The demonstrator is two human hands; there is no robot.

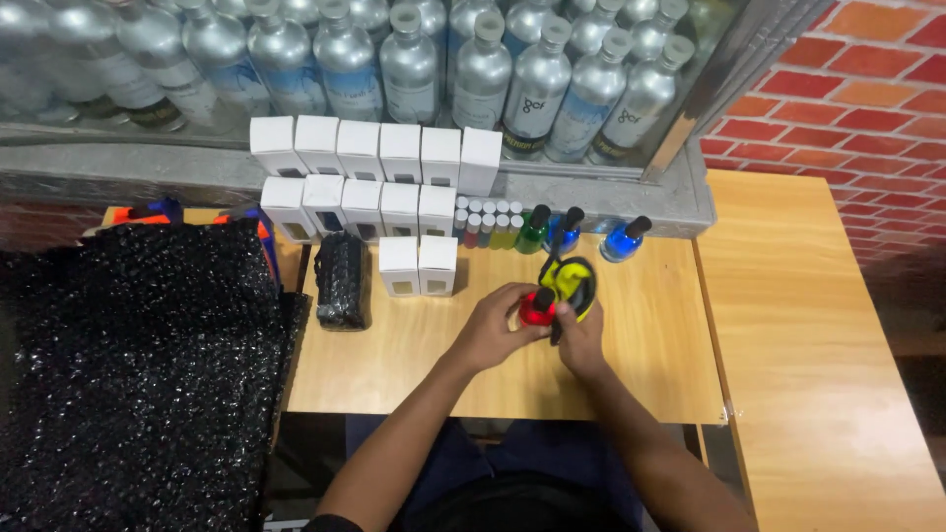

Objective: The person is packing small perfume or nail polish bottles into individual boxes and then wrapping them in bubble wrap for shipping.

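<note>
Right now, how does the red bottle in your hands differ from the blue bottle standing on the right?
The red bottle is held between the left hand and right hand; the blue bottle stands free on the table. The red bottle is partly covered by fingers; the blue bottle shows whole. The red bottle sits near the table's middle; the blue bottle is at its back edge. Both are small, round and dark-capped.
</note>
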